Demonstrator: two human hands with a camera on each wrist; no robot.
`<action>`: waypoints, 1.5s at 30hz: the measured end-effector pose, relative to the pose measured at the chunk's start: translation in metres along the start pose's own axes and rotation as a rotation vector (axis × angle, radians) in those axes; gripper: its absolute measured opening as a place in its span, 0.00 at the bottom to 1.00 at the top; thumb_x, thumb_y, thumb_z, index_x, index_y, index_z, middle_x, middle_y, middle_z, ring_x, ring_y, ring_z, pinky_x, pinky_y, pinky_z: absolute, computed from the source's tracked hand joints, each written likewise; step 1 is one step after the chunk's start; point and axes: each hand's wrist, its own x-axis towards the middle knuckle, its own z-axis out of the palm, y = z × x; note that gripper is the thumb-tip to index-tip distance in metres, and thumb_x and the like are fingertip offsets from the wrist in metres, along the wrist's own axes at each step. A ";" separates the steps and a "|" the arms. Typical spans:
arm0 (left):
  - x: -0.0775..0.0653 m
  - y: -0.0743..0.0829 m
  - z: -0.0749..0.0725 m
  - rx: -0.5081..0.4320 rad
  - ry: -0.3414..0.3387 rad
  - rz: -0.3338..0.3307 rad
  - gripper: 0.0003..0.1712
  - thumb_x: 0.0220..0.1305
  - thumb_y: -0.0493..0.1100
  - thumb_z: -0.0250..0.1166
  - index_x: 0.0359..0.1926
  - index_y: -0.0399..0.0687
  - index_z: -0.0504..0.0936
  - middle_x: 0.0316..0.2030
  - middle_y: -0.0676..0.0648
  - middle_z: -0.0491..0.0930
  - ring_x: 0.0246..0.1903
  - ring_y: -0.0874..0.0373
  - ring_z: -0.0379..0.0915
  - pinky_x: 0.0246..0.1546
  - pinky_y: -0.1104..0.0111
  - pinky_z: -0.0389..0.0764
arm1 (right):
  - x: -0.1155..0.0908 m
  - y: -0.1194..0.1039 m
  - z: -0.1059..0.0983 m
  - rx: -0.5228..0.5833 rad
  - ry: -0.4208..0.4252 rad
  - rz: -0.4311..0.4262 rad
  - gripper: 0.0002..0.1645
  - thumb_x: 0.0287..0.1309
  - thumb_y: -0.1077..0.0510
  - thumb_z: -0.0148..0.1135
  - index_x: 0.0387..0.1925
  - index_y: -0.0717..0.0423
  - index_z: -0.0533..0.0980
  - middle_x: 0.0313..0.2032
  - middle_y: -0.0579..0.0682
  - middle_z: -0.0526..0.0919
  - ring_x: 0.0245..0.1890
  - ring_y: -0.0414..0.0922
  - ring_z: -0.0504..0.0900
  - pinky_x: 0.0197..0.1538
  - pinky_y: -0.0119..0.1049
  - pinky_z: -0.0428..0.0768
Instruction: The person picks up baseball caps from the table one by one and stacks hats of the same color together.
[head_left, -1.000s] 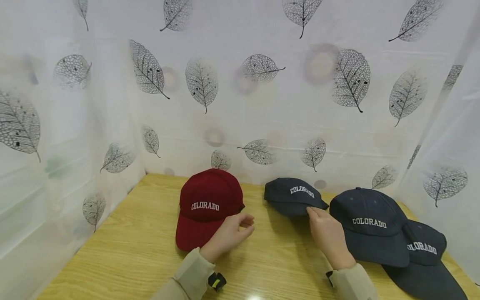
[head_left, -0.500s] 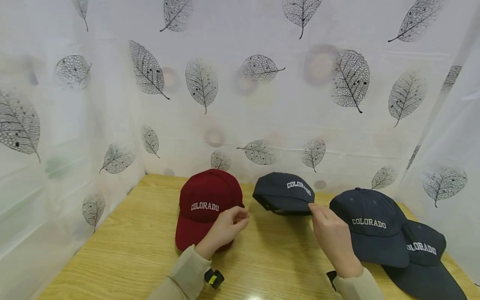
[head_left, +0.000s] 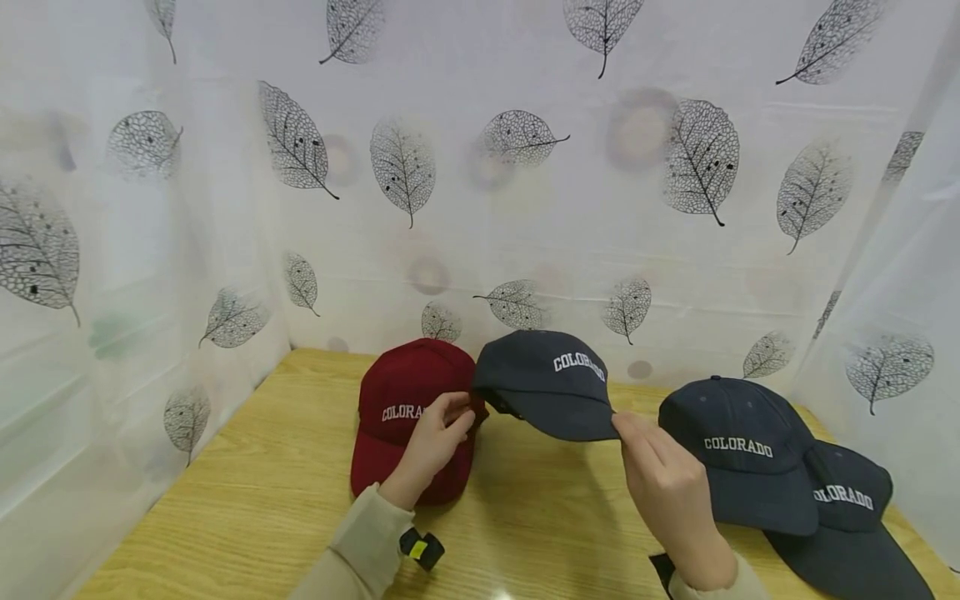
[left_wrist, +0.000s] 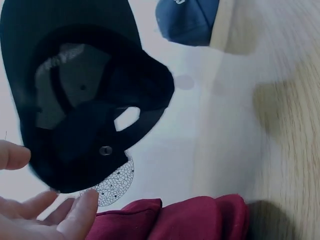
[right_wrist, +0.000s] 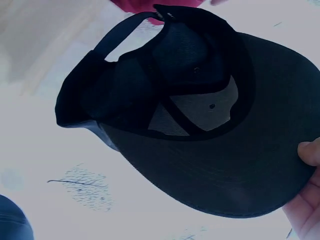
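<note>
In the head view a navy baseball cap (head_left: 543,371) with white COLORADO lettering is held above the table, tilted. My right hand (head_left: 671,492) pinches the right edge of its brim; in the right wrist view the thumb (right_wrist: 311,152) lies on the brim's underside. My left hand (head_left: 431,446) is at the cap's left rim, thumb and fingers spread on either side of it. Whether they touch it I cannot tell. The left wrist view shows the cap's hollow inside and rear strap (left_wrist: 142,127). Behind the left hand sits a red COLORADO cap (head_left: 420,375), partly covered.
Two more navy caps lie to the right: one nearer (head_left: 735,433), overlapping another (head_left: 862,492) at the table's right edge. The wooden table (head_left: 247,492) meets a pale curtain (head_left: 480,225) with leaf prints at the back and sides.
My right hand has lifted the navy cap and brought it left, its brim tipping toward me. The left hand has moved slightly up and left to the cap's rim.
</note>
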 end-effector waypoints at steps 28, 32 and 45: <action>-0.009 0.025 0.002 -0.645 -0.179 -0.106 0.13 0.65 0.47 0.52 0.40 0.40 0.69 0.36 0.50 0.75 0.37 0.58 0.73 0.47 0.60 0.71 | 0.002 -0.022 0.009 0.069 0.085 -0.188 0.12 0.60 0.67 0.47 0.33 0.67 0.79 0.31 0.59 0.82 0.26 0.50 0.80 0.26 0.36 0.76; -0.010 0.028 0.003 -0.655 -0.120 -0.119 0.19 0.64 0.45 0.54 0.47 0.33 0.63 0.39 0.47 0.71 0.36 0.60 0.71 0.44 0.65 0.71 | -0.003 -0.024 0.015 0.088 0.076 -0.229 0.12 0.60 0.67 0.48 0.33 0.67 0.79 0.30 0.59 0.82 0.27 0.50 0.80 0.28 0.35 0.77; -0.009 0.024 0.003 -0.763 -0.011 -0.008 0.30 0.70 0.45 0.42 0.67 0.37 0.47 0.66 0.43 0.52 0.64 0.54 0.49 0.59 0.64 0.58 | -0.023 -0.009 0.028 0.266 -0.102 -0.220 0.19 0.59 0.48 0.53 0.32 0.61 0.80 0.32 0.53 0.81 0.30 0.46 0.80 0.33 0.33 0.76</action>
